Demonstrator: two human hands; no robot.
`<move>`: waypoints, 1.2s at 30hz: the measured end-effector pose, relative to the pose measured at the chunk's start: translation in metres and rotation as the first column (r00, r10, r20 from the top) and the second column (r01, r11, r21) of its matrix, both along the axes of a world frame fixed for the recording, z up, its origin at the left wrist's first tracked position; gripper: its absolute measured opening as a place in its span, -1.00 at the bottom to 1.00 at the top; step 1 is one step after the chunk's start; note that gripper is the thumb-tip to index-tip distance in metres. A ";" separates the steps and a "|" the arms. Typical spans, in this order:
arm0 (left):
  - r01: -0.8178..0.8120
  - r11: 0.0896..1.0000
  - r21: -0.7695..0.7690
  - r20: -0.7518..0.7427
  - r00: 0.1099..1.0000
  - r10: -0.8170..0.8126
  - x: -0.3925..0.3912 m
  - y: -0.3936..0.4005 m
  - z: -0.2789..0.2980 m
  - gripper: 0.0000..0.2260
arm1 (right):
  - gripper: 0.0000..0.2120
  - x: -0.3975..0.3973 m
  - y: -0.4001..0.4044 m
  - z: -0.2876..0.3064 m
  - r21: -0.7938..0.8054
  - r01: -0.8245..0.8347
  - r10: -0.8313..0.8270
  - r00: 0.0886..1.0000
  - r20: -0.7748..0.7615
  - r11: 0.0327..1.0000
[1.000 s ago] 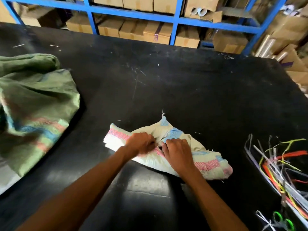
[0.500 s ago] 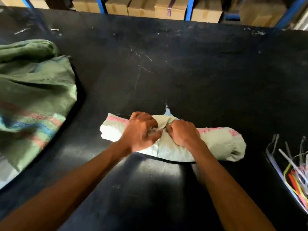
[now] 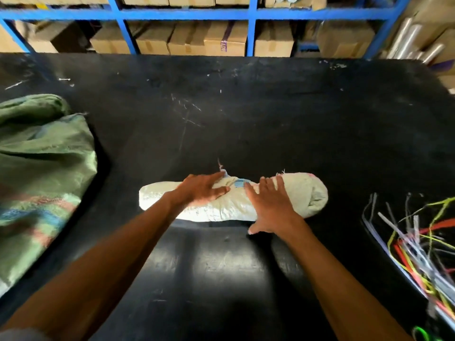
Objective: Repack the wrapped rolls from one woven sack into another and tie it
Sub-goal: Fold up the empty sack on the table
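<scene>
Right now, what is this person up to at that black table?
A person is rolling a pale woven sack into a tight bundle on the black table. The left hand and right hand press flat and open on it. A fuller green sack lies to the left, and coloured tie strips lie loose at the right.

Both hands lie flat on the rolled sack (image 3: 305, 193) on the table (image 3: 270, 114), left hand (image 3: 204, 189) beside right hand (image 3: 270, 207). Another sack (image 3: 41, 168) sits well left; what look like loose ties (image 3: 418, 244) lie right; shelving (image 3: 187, 14) stands behind.
</scene>
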State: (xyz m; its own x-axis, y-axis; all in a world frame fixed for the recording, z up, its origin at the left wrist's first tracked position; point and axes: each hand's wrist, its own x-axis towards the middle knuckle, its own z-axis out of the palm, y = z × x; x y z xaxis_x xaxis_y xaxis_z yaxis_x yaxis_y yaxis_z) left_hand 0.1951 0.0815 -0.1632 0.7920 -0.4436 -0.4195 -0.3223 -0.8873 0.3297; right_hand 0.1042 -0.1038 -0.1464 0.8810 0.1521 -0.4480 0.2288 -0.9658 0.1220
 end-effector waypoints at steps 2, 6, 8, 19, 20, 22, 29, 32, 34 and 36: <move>-0.015 1.000 -0.009 -0.058 0.998 0.014 -0.007 0.002 -0.002 -0.40 | 0.05 0.003 0.009 -0.002 -0.008 0.020 -0.019 0.999 0.043 1.000; -0.132 0.983 -0.126 -0.132 0.984 0.116 -0.030 0.008 0.010 -0.33 | -0.47 0.001 0.027 0.004 0.013 0.085 -0.085 0.990 0.116 0.996; -0.123 0.984 -0.127 -0.138 0.985 0.105 -0.050 0.015 0.019 -0.28 | -0.54 -0.012 0.036 0.007 0.019 0.092 -0.094 0.990 0.105 0.996; 0.211 0.963 -0.169 0.017 0.977 -0.212 -0.168 0.069 0.013 -0.06 | -0.42 -0.159 0.089 -0.002 0.031 0.268 -0.270 0.959 0.090 0.963; 0.261 0.948 -0.182 0.054 0.965 -0.256 -0.177 0.073 0.011 -0.03 | -0.42 -0.173 0.093 -0.004 0.045 0.299 -0.302 0.948 0.102 0.953; 0.354 0.912 -0.206 0.099 0.935 -0.341 -0.196 0.079 0.009 -0.03 | -0.35 -0.203 0.102 -0.005 0.066 0.350 -0.354 0.933 0.061 0.934; 0.562 0.754 -0.339 -0.037 0.793 -0.608 -0.271 0.058 0.020 -0.30 | -0.30 -0.316 0.103 0.026 0.145 0.624 -0.592 0.778 -0.212 0.768; 0.661 0.661 -0.356 -0.015 0.703 -0.711 -0.317 0.020 0.023 -0.44 | -0.32 -0.381 0.082 0.042 0.156 0.762 -0.718 0.646 -0.260 0.629; 0.710 0.585 -0.392 -0.016 0.631 -0.776 -0.357 -0.012 0.025 -0.51 | -0.31 -0.431 0.064 0.051 0.179 0.862 -0.805 0.508 -0.306 0.475; 0.736 0.526 -0.425 -0.031 0.569 -0.822 -0.395 -0.042 0.027 -0.52 | -0.34 -0.475 0.050 0.065 0.139 0.917 -0.847 0.400 -0.350 0.375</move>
State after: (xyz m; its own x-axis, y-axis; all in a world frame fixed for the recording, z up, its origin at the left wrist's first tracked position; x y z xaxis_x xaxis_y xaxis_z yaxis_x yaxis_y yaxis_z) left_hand -0.2004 0.0399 -0.1363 -0.0293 -0.9760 -0.2156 -0.7161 -0.1300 0.6858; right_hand -0.3705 -0.0536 -0.0810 0.4852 -0.5205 -0.7026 -0.7921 -0.6020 -0.1010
